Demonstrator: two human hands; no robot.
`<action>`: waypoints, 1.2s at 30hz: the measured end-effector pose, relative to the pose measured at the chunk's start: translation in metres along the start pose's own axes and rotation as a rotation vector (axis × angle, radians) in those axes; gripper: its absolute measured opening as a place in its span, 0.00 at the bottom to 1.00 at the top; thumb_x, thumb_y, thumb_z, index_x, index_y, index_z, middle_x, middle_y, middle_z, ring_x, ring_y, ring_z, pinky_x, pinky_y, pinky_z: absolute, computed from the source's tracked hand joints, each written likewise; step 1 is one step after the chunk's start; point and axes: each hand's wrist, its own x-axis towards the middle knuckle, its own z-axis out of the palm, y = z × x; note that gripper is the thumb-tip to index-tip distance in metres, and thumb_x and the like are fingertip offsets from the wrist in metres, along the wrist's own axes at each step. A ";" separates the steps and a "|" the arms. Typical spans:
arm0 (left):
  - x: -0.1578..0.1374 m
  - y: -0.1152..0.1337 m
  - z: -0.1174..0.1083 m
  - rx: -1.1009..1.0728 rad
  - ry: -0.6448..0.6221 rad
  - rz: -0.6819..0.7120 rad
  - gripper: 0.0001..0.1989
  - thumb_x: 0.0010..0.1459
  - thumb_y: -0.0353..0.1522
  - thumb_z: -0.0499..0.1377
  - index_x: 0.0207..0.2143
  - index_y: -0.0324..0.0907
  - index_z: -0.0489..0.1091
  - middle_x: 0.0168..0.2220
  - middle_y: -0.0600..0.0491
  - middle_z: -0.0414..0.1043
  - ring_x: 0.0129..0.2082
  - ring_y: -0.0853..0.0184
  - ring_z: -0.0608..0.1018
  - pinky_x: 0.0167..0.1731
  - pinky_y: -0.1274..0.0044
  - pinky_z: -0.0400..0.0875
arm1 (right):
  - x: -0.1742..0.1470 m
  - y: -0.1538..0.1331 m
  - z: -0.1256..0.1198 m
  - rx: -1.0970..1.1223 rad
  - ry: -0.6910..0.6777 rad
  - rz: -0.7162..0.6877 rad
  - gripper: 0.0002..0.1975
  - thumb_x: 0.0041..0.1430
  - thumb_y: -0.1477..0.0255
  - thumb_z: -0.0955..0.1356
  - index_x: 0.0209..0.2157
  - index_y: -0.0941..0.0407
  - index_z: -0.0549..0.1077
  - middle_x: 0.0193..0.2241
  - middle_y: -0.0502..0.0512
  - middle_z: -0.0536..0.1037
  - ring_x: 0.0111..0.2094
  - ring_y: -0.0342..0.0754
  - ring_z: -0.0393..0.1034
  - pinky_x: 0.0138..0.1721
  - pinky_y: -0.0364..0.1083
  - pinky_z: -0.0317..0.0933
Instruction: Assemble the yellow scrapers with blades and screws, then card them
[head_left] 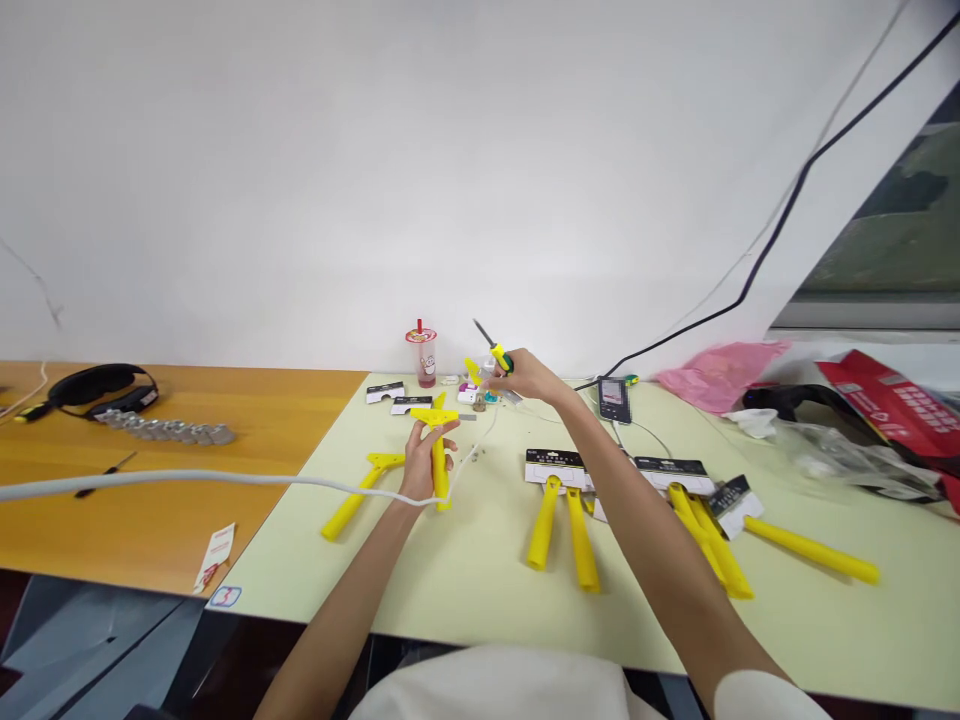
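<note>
My left hand [421,460] is wrapped around the handle of a yellow T-shaped scraper [439,462], its head upward. A thin grey strip [466,416] shows at the right end of that head. Higher and to the right, my right hand [534,376] grips a screwdriver [501,356] with a yellow and green handle, its shaft pointing up and left. By the right fingertips is a small yellow piece [473,371]; I cannot tell if it is held. Another yellow scraper [351,505] lies left of my left hand.
Carded yellow handles [577,545] lie to the right, partly behind my right forearm. A drink cup [425,360], a phone-like device [614,400] and a pink bag [716,375] stand or lie toward the wall. A white cable [225,480] crosses the view; headphones [101,388] rest on the wooden table.
</note>
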 end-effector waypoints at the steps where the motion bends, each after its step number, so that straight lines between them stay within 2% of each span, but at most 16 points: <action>1: 0.000 0.005 0.007 0.004 -0.023 0.020 0.28 0.53 0.43 0.76 0.48 0.47 0.64 0.51 0.46 0.85 0.25 0.72 0.78 0.17 0.82 0.64 | -0.009 -0.004 -0.007 0.043 0.030 -0.005 0.29 0.48 0.46 0.78 0.28 0.52 0.64 0.28 0.47 0.74 0.31 0.45 0.63 0.34 0.46 0.56; 6: 0.015 0.043 0.059 0.049 -0.137 0.141 0.28 0.54 0.48 0.77 0.43 0.45 0.66 0.40 0.53 0.83 0.18 0.79 0.65 0.16 0.83 0.59 | -0.044 -0.027 -0.028 0.239 0.194 -0.023 0.34 0.43 0.42 0.81 0.25 0.52 0.63 0.25 0.46 0.69 0.29 0.45 0.59 0.32 0.47 0.54; 9: 0.026 0.063 0.093 0.074 -0.155 0.185 0.28 0.51 0.48 0.79 0.36 0.44 0.65 0.27 0.60 0.74 0.15 0.80 0.61 0.14 0.83 0.56 | -0.056 -0.037 -0.032 0.265 0.235 -0.058 0.37 0.44 0.40 0.81 0.24 0.52 0.60 0.24 0.47 0.69 0.29 0.45 0.59 0.31 0.47 0.53; 12: 0.032 0.070 0.118 0.099 -0.214 0.202 0.28 0.50 0.48 0.80 0.35 0.43 0.68 0.17 0.67 0.60 0.12 0.79 0.59 0.13 0.82 0.53 | -0.065 -0.038 -0.031 0.269 0.300 -0.056 0.37 0.46 0.38 0.80 0.24 0.52 0.60 0.24 0.48 0.70 0.28 0.44 0.58 0.30 0.47 0.52; 15: 0.036 0.068 0.131 0.159 -0.235 0.209 0.28 0.46 0.47 0.81 0.33 0.42 0.70 0.15 0.66 0.59 0.11 0.77 0.60 0.13 0.81 0.53 | -0.070 -0.028 -0.029 0.256 0.356 -0.036 0.36 0.48 0.38 0.79 0.24 0.52 0.62 0.24 0.48 0.71 0.27 0.44 0.59 0.29 0.46 0.52; 18: 0.040 0.066 0.134 0.155 -0.189 0.218 0.29 0.44 0.45 0.82 0.32 0.42 0.69 0.16 0.66 0.61 0.12 0.77 0.62 0.13 0.81 0.54 | -0.071 -0.017 -0.031 0.233 0.394 -0.033 0.36 0.49 0.40 0.80 0.24 0.52 0.60 0.24 0.49 0.72 0.27 0.44 0.62 0.28 0.46 0.55; 20: 0.044 0.068 0.133 0.121 -0.153 0.232 0.29 0.43 0.43 0.83 0.33 0.42 0.68 0.20 0.65 0.65 0.13 0.79 0.62 0.13 0.81 0.55 | -0.072 -0.012 -0.034 0.251 0.416 -0.022 0.35 0.51 0.42 0.80 0.24 0.52 0.59 0.24 0.50 0.73 0.27 0.47 0.70 0.27 0.45 0.58; 22: 0.048 0.072 0.129 0.101 -0.123 0.257 0.28 0.43 0.42 0.82 0.33 0.42 0.68 0.24 0.63 0.69 0.13 0.80 0.62 0.13 0.81 0.56 | -0.073 -0.011 -0.038 0.300 0.429 0.007 0.34 0.53 0.43 0.80 0.25 0.51 0.60 0.27 0.53 0.77 0.29 0.51 0.78 0.26 0.45 0.61; 24: 0.051 0.079 0.123 0.134 -0.124 0.254 0.28 0.44 0.41 0.82 0.33 0.42 0.68 0.23 0.63 0.68 0.14 0.80 0.62 0.14 0.81 0.56 | -0.076 -0.013 -0.041 0.344 0.445 0.021 0.32 0.55 0.44 0.79 0.27 0.51 0.61 0.32 0.56 0.83 0.31 0.53 0.82 0.25 0.45 0.65; 27: 0.054 0.086 0.113 0.281 -0.234 0.161 0.27 0.43 0.41 0.83 0.34 0.42 0.69 0.19 0.65 0.63 0.13 0.78 0.62 0.13 0.81 0.55 | -0.079 -0.020 -0.044 0.392 0.463 0.004 0.29 0.57 0.46 0.79 0.35 0.51 0.64 0.36 0.55 0.86 0.29 0.51 0.82 0.24 0.45 0.68; 30: 0.054 0.087 0.105 0.422 -0.381 0.069 0.27 0.43 0.40 0.83 0.36 0.40 0.73 0.21 0.63 0.66 0.14 0.78 0.62 0.14 0.81 0.55 | -0.080 -0.025 -0.044 0.413 0.463 -0.004 0.30 0.55 0.44 0.80 0.41 0.51 0.69 0.35 0.56 0.87 0.27 0.49 0.78 0.24 0.45 0.69; 33: 0.050 0.085 0.104 0.559 -0.515 0.013 0.26 0.45 0.41 0.82 0.39 0.40 0.75 0.25 0.59 0.72 0.14 0.78 0.64 0.14 0.80 0.57 | -0.079 -0.024 -0.041 0.390 0.461 -0.023 0.29 0.54 0.42 0.79 0.37 0.54 0.75 0.32 0.58 0.86 0.28 0.50 0.76 0.26 0.47 0.69; 36: 0.043 0.086 0.106 0.681 -0.644 -0.032 0.24 0.48 0.41 0.81 0.40 0.40 0.76 0.30 0.56 0.76 0.14 0.78 0.64 0.14 0.79 0.59 | -0.076 -0.023 -0.036 0.338 0.446 -0.065 0.28 0.55 0.42 0.79 0.31 0.54 0.77 0.27 0.52 0.79 0.27 0.47 0.71 0.29 0.47 0.66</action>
